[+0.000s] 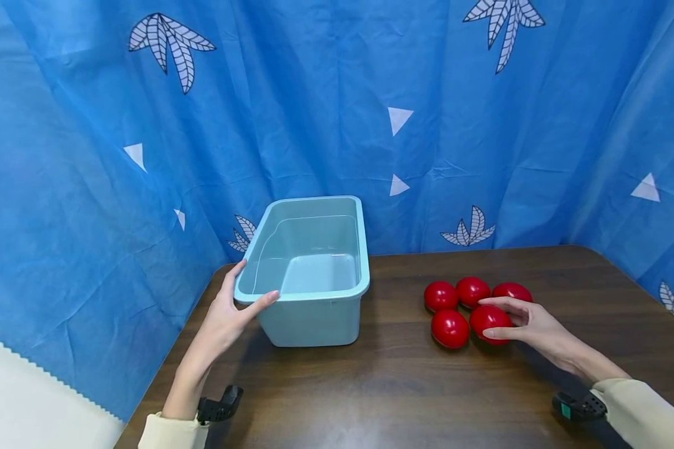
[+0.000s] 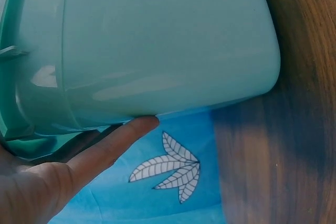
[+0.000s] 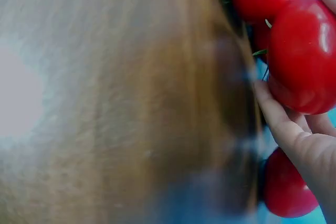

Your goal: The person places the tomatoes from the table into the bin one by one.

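Observation:
My left hand (image 1: 224, 318) grips the near left corner of a light blue plastic bin (image 1: 314, 324), thumb over the front rim and fingers along the left side. In the left wrist view a finger (image 2: 113, 142) lies against the bin's outer wall (image 2: 173, 40). Over at the right, my right hand (image 1: 533, 324) holds a glossy red tomato (image 1: 488, 321) between thumb and fingers. The right wrist view shows this tomato (image 3: 304, 51) large, a bit of green stem beside it. Other tomatoes (image 1: 450, 328) sit close around it on the table.
The dark wooden table (image 1: 393, 393) has rounded corners at the back. A blue curtain (image 1: 326, 137) with white leaves and triangles hangs right behind it. Inside, the bin's floor (image 1: 320, 274) is bare. A black band (image 1: 219, 405) is on the left wrist.

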The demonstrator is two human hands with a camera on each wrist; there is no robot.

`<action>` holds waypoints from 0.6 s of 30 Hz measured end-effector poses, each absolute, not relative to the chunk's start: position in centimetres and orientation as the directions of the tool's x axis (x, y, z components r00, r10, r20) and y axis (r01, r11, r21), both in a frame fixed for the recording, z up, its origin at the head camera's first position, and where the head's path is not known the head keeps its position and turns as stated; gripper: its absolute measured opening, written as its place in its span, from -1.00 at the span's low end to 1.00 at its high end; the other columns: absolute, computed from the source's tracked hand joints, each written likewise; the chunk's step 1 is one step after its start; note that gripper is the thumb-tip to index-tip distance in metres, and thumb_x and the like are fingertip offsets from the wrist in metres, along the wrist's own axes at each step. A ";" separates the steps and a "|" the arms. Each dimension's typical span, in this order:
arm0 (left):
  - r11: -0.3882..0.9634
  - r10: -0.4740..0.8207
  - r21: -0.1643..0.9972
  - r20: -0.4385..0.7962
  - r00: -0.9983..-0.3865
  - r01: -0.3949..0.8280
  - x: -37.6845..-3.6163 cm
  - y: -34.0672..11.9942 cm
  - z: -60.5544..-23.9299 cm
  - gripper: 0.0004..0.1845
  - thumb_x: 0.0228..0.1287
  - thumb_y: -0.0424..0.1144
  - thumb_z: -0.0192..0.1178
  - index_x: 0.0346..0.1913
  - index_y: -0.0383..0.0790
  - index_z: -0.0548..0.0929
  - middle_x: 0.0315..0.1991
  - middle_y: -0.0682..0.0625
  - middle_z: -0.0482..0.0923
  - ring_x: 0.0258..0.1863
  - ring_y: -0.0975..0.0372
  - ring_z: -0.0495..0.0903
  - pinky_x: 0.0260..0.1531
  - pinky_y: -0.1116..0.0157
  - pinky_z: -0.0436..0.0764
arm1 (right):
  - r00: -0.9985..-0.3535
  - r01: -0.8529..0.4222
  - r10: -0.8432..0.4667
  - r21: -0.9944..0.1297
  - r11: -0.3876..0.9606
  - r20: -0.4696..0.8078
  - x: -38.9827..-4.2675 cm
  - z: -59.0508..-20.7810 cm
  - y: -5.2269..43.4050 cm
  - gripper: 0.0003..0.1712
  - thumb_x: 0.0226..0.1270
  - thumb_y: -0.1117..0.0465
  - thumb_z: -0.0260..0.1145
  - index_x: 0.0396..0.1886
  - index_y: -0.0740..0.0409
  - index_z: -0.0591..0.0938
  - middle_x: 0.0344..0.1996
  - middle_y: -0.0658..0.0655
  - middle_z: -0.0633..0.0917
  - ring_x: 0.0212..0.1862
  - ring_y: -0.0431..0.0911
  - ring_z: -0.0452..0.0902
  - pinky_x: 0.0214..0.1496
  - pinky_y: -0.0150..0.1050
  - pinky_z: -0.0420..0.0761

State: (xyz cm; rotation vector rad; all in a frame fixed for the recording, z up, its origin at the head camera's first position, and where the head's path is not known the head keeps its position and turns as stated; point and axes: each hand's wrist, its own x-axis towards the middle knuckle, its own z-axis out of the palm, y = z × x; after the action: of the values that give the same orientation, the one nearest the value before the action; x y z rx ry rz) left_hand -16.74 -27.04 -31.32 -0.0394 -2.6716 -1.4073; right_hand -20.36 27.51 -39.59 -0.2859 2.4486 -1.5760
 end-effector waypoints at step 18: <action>0.545 -0.040 0.836 0.099 -0.994 0.061 -17.0 -27.2 -31.3 0.13 0.35 0.19 0.36 0.71 -0.04 -0.13 0.61 -0.26 0.11 0.48 -0.17 0.27 0.40 -0.30 0.35 | -0.974 -0.110 -0.212 -0.981 0.157 0.076 -21.4 -33.7 23.9 -0.35 0.52 0.24 0.34 0.54 -0.09 0.41 0.20 -0.19 0.59 0.12 -0.23 0.59 0.08 -0.28 0.73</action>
State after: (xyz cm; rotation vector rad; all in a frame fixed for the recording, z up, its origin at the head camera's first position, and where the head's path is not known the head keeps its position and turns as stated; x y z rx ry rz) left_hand -16.95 -27.20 -31.29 -0.0180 -2.6664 -1.4494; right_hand -21.38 23.91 -33.71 -0.3253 2.3280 -1.9623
